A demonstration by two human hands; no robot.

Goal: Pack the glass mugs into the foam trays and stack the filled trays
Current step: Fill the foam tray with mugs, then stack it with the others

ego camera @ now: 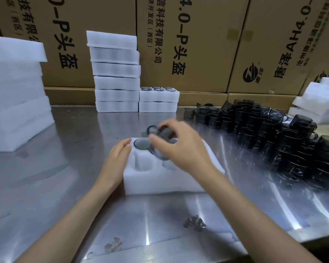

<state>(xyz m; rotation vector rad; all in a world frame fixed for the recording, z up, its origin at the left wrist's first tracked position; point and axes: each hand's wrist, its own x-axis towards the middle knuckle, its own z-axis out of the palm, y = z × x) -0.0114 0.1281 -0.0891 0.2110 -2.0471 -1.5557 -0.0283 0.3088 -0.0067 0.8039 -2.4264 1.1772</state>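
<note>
A white foam tray (160, 182) lies on the steel table in front of me. One grey glass mug (141, 143) sits in its far left pocket; the near pockets show bare foam. My right hand (180, 149) grips a second smoky glass mug (160, 134), tilted and blurred, above the tray's far middle. My left hand (117, 160) rests with straight fingers against the tray's left edge. A heap of dark glass mugs (270, 137) covers the table's right side.
At the back stand a tall stack of filled foam trays (116, 73) and a shorter stack (159, 100) with mug rims showing on top. Blank foam sheets (15, 95) pile at the left. More foam (317, 99) sits far right. Cardboard boxes (188, 40) wall the back.
</note>
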